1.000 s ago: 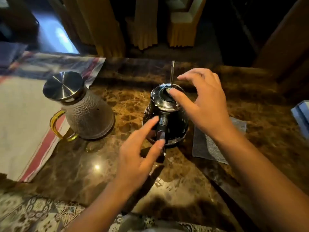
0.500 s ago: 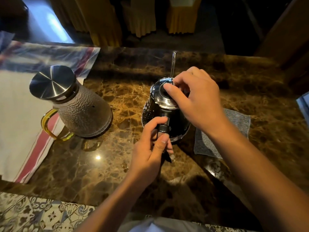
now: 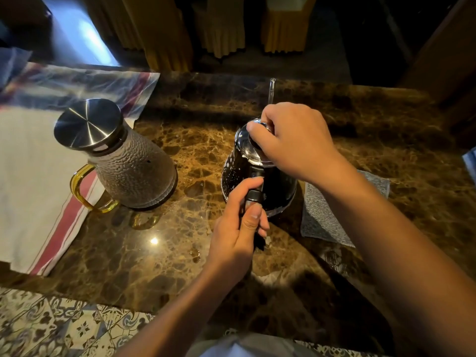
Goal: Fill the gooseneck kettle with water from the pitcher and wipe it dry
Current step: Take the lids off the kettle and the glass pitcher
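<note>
The fingers of the left hand [image 3: 238, 228] are curled tight around the black handle [image 3: 253, 195] of the kettle [image 3: 233, 173], and the thumb lies straight along the handle, pointing to 12 o'clock. The fingers of the right hand [image 3: 293, 143] are bent and close together on top of the lid [image 3: 248, 145]. They seem to pinch the knob of the lid, but the knob itself is hidden under them, so I cannot tell the exact grip.

The kettle stands upright on the brown marble counter [image 3: 154, 266], near the middle of the view. Its body is dark and shiny with small light spots. The thin spout [image 3: 271, 91] rises behind the right hand and points to 12 o'clock.

At 3 o'clock from the kettle, a grey cloth [image 3: 324, 222] lies flat on the counter, partly under the right forearm, just beside the base of the kettle. At 9 o'clock from the kettle, well apart, stands the pitcher [image 3: 134, 171]. It has a textured glass body, a flat metal lid [image 3: 88, 122] that is closed, and a yellow handle [image 3: 85, 194] turned to 8 o'clock. The pitcher stands at the edge of a white towel with red stripes [image 3: 33, 176], which covers the left part of the counter.

At 6 o'clock, under the edge of the counter, a patterned tile floor [image 3: 64, 325] is visible.
</note>
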`<state>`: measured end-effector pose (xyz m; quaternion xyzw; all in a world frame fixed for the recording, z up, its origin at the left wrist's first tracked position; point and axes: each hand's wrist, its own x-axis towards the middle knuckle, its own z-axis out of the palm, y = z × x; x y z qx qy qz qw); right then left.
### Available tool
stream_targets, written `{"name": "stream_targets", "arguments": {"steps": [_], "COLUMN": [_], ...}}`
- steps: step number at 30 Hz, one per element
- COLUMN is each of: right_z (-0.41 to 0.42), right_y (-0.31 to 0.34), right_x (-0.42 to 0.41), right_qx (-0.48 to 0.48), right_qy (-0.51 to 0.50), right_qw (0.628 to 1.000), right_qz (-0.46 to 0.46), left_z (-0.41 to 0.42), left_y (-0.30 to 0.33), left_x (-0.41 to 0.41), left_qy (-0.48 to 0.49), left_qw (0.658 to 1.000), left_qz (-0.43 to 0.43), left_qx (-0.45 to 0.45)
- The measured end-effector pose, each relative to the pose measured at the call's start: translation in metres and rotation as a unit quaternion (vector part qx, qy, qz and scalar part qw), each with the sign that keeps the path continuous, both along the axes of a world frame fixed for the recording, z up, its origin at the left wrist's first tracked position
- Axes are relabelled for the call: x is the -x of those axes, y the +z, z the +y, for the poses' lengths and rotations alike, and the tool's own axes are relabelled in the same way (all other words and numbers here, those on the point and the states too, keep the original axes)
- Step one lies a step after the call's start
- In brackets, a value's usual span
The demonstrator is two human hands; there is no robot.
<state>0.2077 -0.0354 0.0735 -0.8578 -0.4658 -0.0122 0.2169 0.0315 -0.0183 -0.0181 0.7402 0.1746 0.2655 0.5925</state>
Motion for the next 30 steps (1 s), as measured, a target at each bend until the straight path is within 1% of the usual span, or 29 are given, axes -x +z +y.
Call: {"name": "stream_targets", "arguments": {"steps": [4, 10, 17, 20, 23, 26, 30], "right_z": [0.000, 0.001, 0.002, 0.003, 0.003, 0.001, -0.003], "right_y": [0.001, 0.004, 0.007, 0.010, 0.010, 0.004, -0.008], "right_x": [-0.006, -0.009, -0.012, -0.013, -0.010, -0.001, 0.006], "right_qx": [-0.007, 0.014, 0.026, 0.031, 0.036, 0.017, -0.053], "right_qy": [0.024, 0.050, 0.084, 0.087, 0.077, 0.045, 0.034], "right_qw": [0.999, 0.999, 0.996, 0.995, 0.996, 0.999, 0.997], "right_qz": [0.024, 0.000, 0.009, 0.023, 0.008, -0.024, -0.040], "left_z": [0.000, -0.001, -0.001, -0.002, -0.003, -0.004, -0.006], "left_y": [-0.001, -0.003, -0.004, -0.004, -0.004, -0.002, 0.000], "left_x": [0.000, -0.001, -0.001, -0.002, -0.001, -0.001, 0.000], "left_qy": [-0.006, -0.008, -0.004, -0.007, -0.010, -0.009, -0.009], "left_qw": [1.000, 1.000, 1.000, 1.000, 1.000, 1.000, 1.000], "left_qz": [0.002, 0.000, -0.001, -0.006, -0.008, -0.001, 0.008], "left_qx": [-0.007, -0.018, -0.020, -0.015, -0.005, -0.004, -0.012]}}
